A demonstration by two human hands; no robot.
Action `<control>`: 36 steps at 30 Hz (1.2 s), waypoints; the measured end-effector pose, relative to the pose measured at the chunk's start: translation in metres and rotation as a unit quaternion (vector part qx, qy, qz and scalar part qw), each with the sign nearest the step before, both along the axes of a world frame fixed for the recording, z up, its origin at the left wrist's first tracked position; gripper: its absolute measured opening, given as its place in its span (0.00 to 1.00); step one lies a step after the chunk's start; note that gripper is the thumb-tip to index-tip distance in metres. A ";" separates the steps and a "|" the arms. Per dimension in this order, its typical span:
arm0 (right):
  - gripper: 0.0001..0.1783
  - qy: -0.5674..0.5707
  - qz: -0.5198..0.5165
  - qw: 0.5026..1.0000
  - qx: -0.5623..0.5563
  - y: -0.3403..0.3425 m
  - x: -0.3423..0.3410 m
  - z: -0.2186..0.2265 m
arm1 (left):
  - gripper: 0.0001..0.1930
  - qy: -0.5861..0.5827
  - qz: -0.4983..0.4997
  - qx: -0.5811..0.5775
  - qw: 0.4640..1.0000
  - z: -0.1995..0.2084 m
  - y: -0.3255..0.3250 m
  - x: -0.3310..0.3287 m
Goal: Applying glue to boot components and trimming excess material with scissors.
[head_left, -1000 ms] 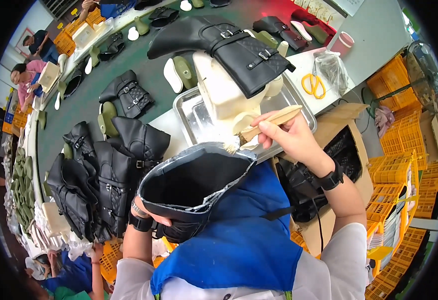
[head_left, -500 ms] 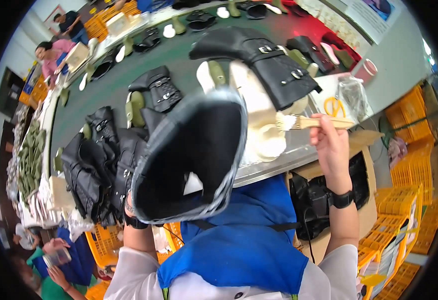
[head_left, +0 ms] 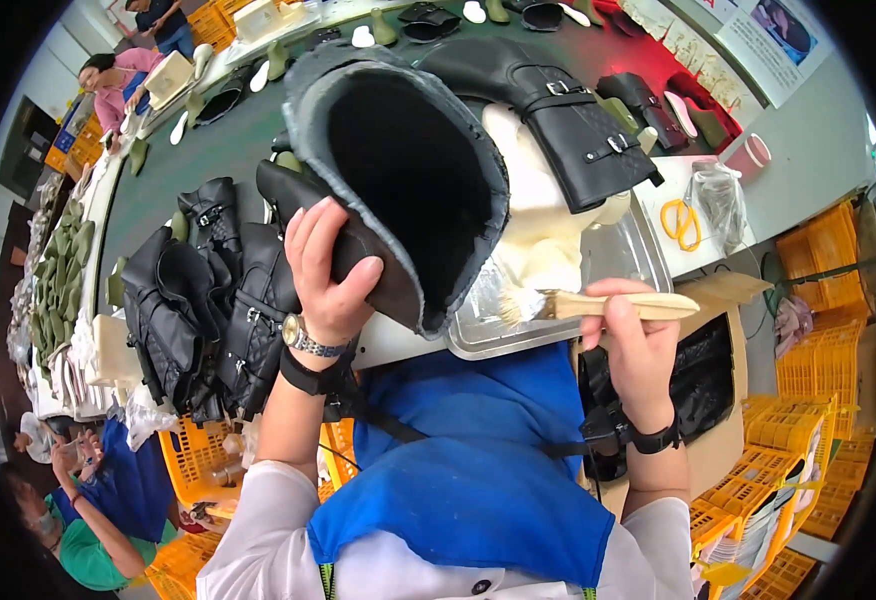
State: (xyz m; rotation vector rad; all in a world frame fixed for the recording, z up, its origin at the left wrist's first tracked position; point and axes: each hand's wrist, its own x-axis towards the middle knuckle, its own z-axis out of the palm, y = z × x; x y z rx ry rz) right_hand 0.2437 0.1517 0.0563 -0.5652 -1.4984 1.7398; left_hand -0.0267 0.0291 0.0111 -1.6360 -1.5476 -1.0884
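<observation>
Left grip (head_left: 326,285) is clasping black boot (head_left: 408,160), opening gaping to its right; right grip (head_left: 638,345) is pinching wooden-handled brush (head_left: 563,305), metal tray (head_left: 613,262) lying to its left.

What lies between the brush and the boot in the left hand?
In the head view, a strip of the metal tray shows between the bristles of the brush and the rim of the boot; no separate object is discernible there.

yellow scissors (head_left: 680,220), pink cup (head_left: 749,156), orange crates (head_left: 820,283)
</observation>
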 end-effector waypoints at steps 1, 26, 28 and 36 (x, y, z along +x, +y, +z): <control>0.10 0.002 0.001 1.000 0.003 -0.005 -0.001 0.004 | 0.21 0.065 0.003 0.018 0.998 0.006 0.006 0.002; 0.11 0.092 -0.074 0.985 0.123 0.020 -0.030 0.022 | 0.33 -0.091 -0.046 -0.043 0.994 0.025 0.002 0.036; 0.11 0.078 -0.073 0.986 0.132 0.019 -0.032 0.021 | 0.33 -0.101 -0.038 -0.047 0.993 0.026 0.002 0.037; 0.10 0.021 -0.060 0.992 0.110 0.024 -0.026 0.023 | 0.32 -0.092 -0.036 -0.058 0.993 0.029 -0.001 0.041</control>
